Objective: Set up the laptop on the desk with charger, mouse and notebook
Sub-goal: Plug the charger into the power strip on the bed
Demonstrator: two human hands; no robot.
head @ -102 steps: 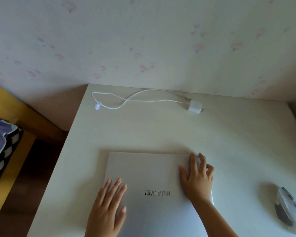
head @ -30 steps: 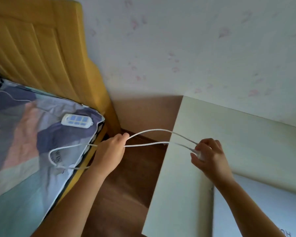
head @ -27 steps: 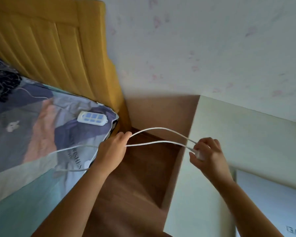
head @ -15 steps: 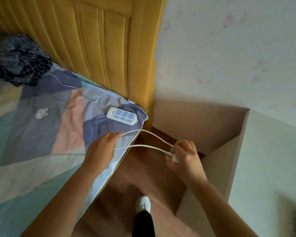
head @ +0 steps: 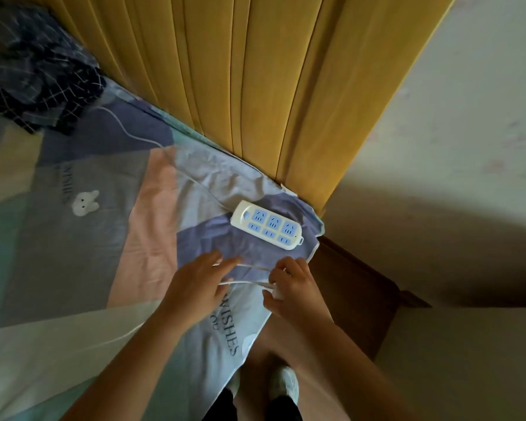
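Charger plug (head: pixel 277 292), small and white, sits in the pinched fingers of the right hand (head: pixel 295 291) at the centre of the frame, over the edge of a patchwork bedsheet (head: pixel 82 262). Its thin white cable (head: pixel 246 281) runs left to the left hand (head: pixel 196 287), which is spread fairly wide with the cable passing under its fingers; whether it grips the cable cannot be told. Just above the hands, a white power strip (head: pixel 268 227) with blue sockets lies on the sheet. A yellow padded headboard (head: pixel 255 86) fills the top of the frame.
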